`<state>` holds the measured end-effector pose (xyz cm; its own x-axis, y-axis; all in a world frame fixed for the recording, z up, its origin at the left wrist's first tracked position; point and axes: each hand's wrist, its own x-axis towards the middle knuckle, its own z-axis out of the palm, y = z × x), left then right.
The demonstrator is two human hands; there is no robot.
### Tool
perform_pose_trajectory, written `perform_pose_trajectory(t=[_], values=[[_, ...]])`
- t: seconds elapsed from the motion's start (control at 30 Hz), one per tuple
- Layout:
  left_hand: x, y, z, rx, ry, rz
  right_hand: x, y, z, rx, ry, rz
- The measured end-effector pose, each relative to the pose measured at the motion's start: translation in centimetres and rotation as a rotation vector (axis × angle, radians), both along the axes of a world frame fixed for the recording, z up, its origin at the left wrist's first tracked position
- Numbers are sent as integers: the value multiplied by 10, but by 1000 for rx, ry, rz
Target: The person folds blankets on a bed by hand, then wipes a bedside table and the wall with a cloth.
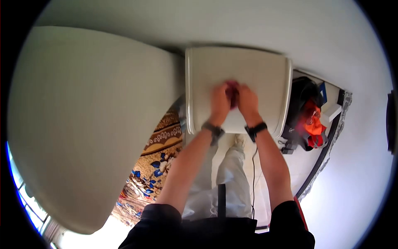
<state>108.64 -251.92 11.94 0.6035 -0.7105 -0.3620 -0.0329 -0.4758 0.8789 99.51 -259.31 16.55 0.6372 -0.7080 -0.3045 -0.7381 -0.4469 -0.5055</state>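
Note:
My left hand [220,102] and my right hand [248,101] are close together over a pale, box-like piece with a flat top [265,66]. Between them is a small dark-red, soft-looking thing [233,94], perhaps cloth, smeared by motion. Fingers of both hands curl around it from either side. What exactly it is, I cannot make out. A dark band sits on each wrist.
To the left rises a large pale surface [91,116], with a patterned floral carpet [159,153] below it. At right on the floor lie a black bag [304,91], an orange-red bag [315,124] and small black adapters [288,147]. A black cable [253,178] runs beside my right leg.

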Motion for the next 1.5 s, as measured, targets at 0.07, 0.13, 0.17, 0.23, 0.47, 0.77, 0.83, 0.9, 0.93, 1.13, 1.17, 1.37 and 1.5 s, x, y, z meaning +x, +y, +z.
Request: perform_pose_trajectory(t=[0.07,0.13,0.17,0.23,0.47,0.77,0.83,0.9,0.93,1.13,1.17,1.37,1.5], values=[[-28,30,50,26,101,-121,-47,20,22,22,-28,9],[-60,63,88,123,123,-170,-87,36,84,116,-96,9],[-73,77,122,109,78,-191,-104,47,114,190,-108,-32],[-97,100,177,86,56,-209,-118,67,181,174,-188,-35],[-101,106,310,-130,355,-8,-115,95,324,382,-430,-370],[-8,79,464,-319,459,-118,-54,71,429,648,-806,-391],[-6,81,465,-455,530,-88,-47,72,454,671,-856,-339],[-1,81,479,-418,518,-133,-48,71,480,686,-869,-316],[0,80,489,-397,513,-157,-51,72,485,694,-876,-307],[-16,49,506,-401,529,-218,-57,44,472,585,-884,-477],[-18,50,507,-371,500,-162,-55,41,472,617,-867,-480],[1,41,444,-347,-30,-1,-18,11,422,620,-888,-311],[27,30,446,-246,269,102,9,-1,407,783,-829,-371]])
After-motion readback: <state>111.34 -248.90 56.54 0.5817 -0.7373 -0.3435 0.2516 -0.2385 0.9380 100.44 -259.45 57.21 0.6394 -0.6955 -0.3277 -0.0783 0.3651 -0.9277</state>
